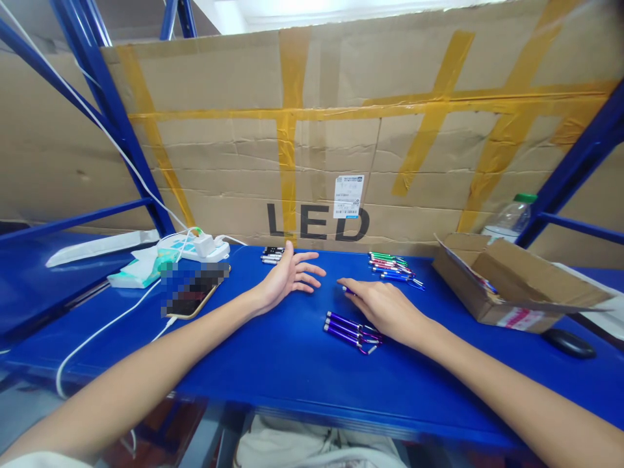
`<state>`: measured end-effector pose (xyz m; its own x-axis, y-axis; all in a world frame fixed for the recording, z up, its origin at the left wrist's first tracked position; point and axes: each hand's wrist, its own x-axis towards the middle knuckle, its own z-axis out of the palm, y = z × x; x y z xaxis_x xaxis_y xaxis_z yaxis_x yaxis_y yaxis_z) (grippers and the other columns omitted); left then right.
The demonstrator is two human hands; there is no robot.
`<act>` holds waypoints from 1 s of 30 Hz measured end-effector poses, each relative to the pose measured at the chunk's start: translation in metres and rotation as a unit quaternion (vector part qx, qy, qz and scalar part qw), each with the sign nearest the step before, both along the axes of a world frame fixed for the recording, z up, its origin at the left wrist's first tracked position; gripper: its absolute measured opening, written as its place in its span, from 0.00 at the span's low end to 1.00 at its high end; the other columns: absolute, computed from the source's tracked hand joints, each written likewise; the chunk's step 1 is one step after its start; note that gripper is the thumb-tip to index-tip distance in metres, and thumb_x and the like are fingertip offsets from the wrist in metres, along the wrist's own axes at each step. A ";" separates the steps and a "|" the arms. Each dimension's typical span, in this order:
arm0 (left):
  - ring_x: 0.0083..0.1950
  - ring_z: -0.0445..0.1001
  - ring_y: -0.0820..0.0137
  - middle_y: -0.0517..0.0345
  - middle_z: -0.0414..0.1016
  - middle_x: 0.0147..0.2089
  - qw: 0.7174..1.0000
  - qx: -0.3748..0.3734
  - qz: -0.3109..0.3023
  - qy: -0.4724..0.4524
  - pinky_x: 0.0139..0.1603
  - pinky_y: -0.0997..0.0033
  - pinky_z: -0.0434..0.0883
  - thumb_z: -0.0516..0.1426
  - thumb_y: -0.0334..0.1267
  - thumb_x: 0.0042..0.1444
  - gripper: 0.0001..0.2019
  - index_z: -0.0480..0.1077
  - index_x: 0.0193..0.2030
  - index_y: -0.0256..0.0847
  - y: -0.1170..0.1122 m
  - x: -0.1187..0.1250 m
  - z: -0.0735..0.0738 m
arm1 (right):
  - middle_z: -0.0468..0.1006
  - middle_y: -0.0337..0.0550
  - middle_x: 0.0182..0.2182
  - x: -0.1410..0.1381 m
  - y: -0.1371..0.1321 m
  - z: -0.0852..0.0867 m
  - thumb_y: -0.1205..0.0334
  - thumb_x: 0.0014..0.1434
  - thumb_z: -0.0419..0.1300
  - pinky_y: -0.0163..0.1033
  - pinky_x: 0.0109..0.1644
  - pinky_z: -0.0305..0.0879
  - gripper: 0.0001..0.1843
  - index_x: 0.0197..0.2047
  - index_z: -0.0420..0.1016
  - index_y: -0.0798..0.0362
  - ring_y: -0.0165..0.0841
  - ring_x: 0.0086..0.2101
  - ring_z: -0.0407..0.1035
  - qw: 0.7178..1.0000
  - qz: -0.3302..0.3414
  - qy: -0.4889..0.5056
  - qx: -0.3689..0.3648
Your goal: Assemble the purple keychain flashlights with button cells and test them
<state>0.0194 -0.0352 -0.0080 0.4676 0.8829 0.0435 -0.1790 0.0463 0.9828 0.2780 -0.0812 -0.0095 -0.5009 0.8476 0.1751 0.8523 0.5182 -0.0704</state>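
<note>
My left hand [291, 275] hovers over the blue table [283, 364], fingers spread and holding nothing, just in front of a small pile of black pens [272, 254]. My right hand [380, 304] rests palm down with its fingers curled around a purple pen whose tip shows at the fingertips. Several purple pens [351, 331] with clips lie just left of that hand. A mixed pile of green, red and blue pens [394, 266] lies beyond it near the cardboard wall.
An open cardboard box [511, 283] stands at the right, a plastic bottle [509, 218] behind it and a black mouse [569, 342] beside it. At left lie a phone [192, 299], a white power strip [197, 247] with cables and a tissue pack [141, 270].
</note>
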 end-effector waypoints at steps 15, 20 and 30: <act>0.44 0.82 0.60 0.37 0.81 0.55 1.000 0.002 0.007 -0.004 0.45 0.64 0.78 0.39 0.73 0.70 0.45 0.70 0.69 0.35 0.000 0.001 0.001 | 0.83 0.46 0.41 0.003 -0.002 -0.002 0.66 0.79 0.45 0.40 0.38 0.59 0.12 0.55 0.68 0.51 0.39 0.37 0.78 0.998 0.058 0.039 -0.002; 0.44 0.82 0.61 0.38 0.80 0.56 1.000 0.000 0.006 -0.001 0.44 0.65 0.78 0.38 0.72 0.71 0.44 0.70 0.69 0.35 0.000 0.001 0.001 | 0.82 0.44 0.35 0.002 -0.004 0.002 0.68 0.77 0.48 0.41 0.33 0.51 0.12 0.56 0.70 0.51 0.38 0.33 0.77 0.999 0.039 -0.014 -0.002; 0.49 0.82 0.58 0.36 0.79 0.61 1.000 0.004 0.023 0.018 0.46 0.63 0.78 0.34 0.70 0.73 0.44 0.68 0.70 0.35 -0.002 0.003 0.002 | 0.84 0.47 0.35 0.004 -0.004 0.003 0.66 0.77 0.47 0.41 0.33 0.49 0.18 0.64 0.70 0.53 0.42 0.34 0.79 0.997 0.024 -0.069 -0.006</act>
